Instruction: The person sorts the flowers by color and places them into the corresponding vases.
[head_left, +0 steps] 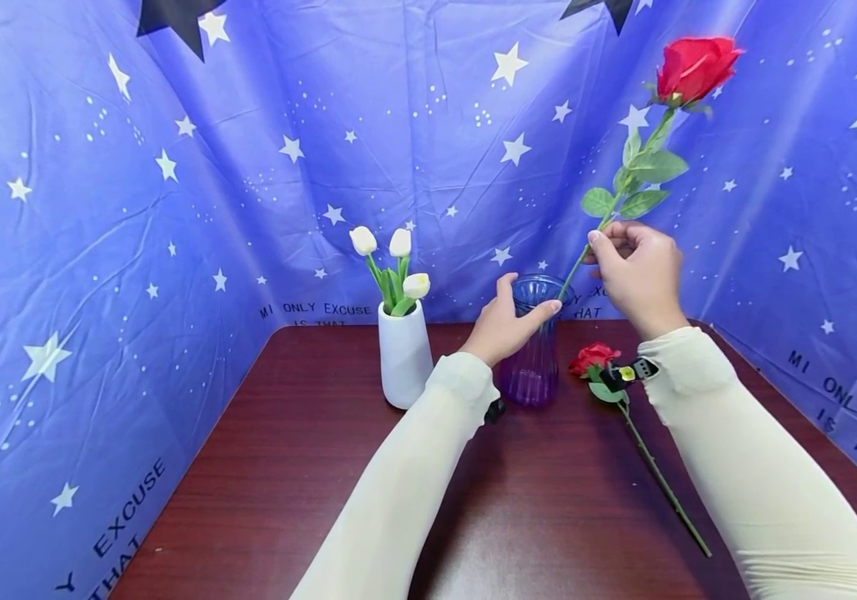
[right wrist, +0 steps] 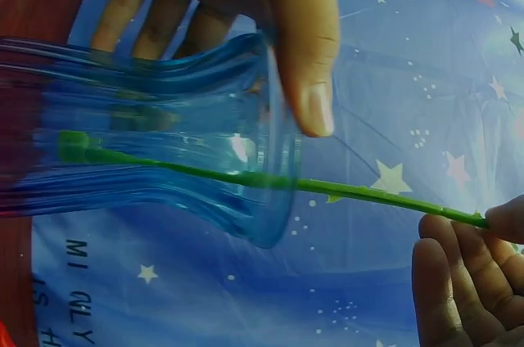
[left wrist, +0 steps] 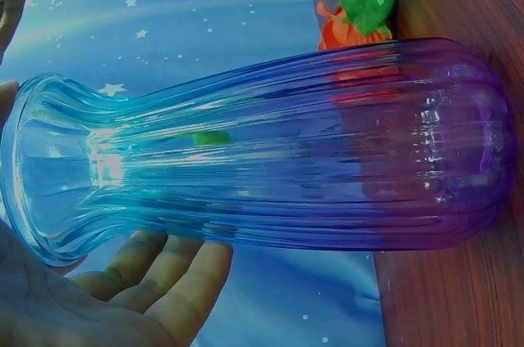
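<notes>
A red rose [head_left: 696,71] on a long green stem leans up and to the right, its stem pinched between the thumb and fingers of my right hand [head_left: 642,271]. The stem's lower end [right wrist: 75,147] is inside the neck of a ribbed glass vase [head_left: 529,371], blue at the top and purple at the base. The vase stands upright on the table. My left hand [head_left: 505,323] holds it round the neck, thumb by the rim and fingers along the far side. Below my right wrist, a second red rose [head_left: 592,358] lies on the table.
A white vase [head_left: 404,358] holding several white tulips [head_left: 400,243] stands to the left of the glass one. The dark red wooden table [head_left: 286,500] is enclosed by a blue star-patterned cloth [head_left: 413,125] at the back and sides.
</notes>
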Demonstrator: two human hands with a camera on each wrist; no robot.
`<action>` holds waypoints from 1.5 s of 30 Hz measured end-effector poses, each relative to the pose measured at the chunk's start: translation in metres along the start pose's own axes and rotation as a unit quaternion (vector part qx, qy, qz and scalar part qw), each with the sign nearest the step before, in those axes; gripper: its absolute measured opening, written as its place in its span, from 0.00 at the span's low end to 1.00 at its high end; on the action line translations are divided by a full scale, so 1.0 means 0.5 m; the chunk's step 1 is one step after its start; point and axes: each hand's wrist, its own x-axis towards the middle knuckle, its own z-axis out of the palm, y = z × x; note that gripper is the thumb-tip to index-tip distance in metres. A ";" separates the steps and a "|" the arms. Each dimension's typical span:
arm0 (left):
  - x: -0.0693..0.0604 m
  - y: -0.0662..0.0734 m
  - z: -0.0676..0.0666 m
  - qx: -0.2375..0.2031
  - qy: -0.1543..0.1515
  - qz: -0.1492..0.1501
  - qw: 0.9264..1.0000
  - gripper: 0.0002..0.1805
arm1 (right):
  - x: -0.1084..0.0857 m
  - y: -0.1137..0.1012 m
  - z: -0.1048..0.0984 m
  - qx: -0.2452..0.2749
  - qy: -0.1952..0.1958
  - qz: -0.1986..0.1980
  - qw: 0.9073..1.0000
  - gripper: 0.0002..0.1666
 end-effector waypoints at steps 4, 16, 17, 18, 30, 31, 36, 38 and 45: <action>0.000 0.000 0.000 -0.001 -0.002 -0.001 1.000 0.54 | -0.011 0.012 0.006 -0.030 -0.007 -0.005 1.000 0.17; 0.003 -0.003 0.001 0.005 -0.004 0.007 1.000 0.54 | -0.036 0.050 0.019 -0.057 -0.039 0.013 0.998 0.20; 0.003 -0.003 0.001 0.006 -0.003 0.007 1.000 0.54 | -0.038 0.052 0.020 -0.064 -0.041 0.014 0.997 0.20; 0.004 -0.003 0.001 0.008 -0.002 0.008 1.000 0.54 | -0.039 0.054 0.021 -0.067 -0.044 0.016 0.997 0.19; 0.005 -0.003 0.001 0.009 -0.006 0.004 1.000 0.54 | -0.051 0.060 0.026 -0.100 -0.052 -0.002 0.994 0.16; 0.005 -0.003 0.001 0.008 -0.006 0.004 1.000 0.54 | -0.052 0.061 0.026 -0.100 -0.052 -0.001 0.994 0.16; 0.007 -0.005 0.003 0.005 -0.008 0.004 1.000 0.54 | -0.053 0.066 0.028 -0.100 -0.050 -0.001 0.994 0.17; 0.008 -0.006 0.003 0.007 -0.009 0.004 1.000 0.54 | -0.053 0.069 0.029 -0.113 -0.046 -0.001 0.993 0.17; 0.009 -0.008 0.004 0.004 -0.014 0.005 1.000 0.55 | -0.063 0.074 0.039 -0.151 -0.051 0.013 0.987 0.19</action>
